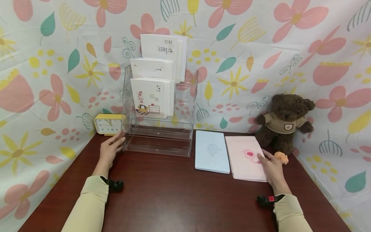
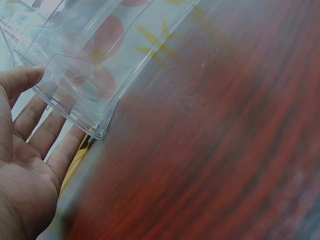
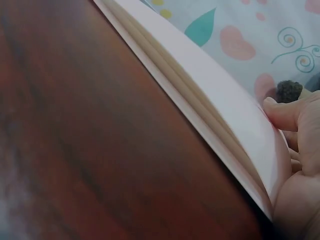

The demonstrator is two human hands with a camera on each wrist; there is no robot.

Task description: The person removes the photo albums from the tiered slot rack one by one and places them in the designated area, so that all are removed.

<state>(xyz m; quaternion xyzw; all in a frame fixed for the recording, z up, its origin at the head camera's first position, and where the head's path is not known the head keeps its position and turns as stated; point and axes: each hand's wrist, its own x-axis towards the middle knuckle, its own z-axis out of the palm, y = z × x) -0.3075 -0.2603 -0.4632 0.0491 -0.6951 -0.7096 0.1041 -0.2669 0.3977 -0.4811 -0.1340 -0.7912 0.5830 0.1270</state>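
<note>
My left hand [image 1: 109,150] is at the lower left side of a clear stepped display rack [image 1: 157,149]. In the left wrist view its fingers [image 2: 42,122] lie fairly straight along the outside of the panel, with the thumb near the front edge. The rack holds several white booklets [image 1: 152,96] on its upper tiers. My right hand [image 1: 272,169] holds the right edge of a pink notebook [image 1: 243,167] with an elephant drawing, thumb on the cover. That notebook lies on the table, its pages slightly parted in the right wrist view. Beside it lies a blue notebook [image 1: 211,161] with a whale drawing.
A yellow alarm clock [image 1: 109,124] stands behind my left hand, close to the rack. At the back right a brown teddy bear [image 1: 285,116] sits against the flowered cloth backdrop [image 1: 232,64]. A small orange object [image 1: 281,158] lies by my right hand on the dark wooden table [image 1: 179,199].
</note>
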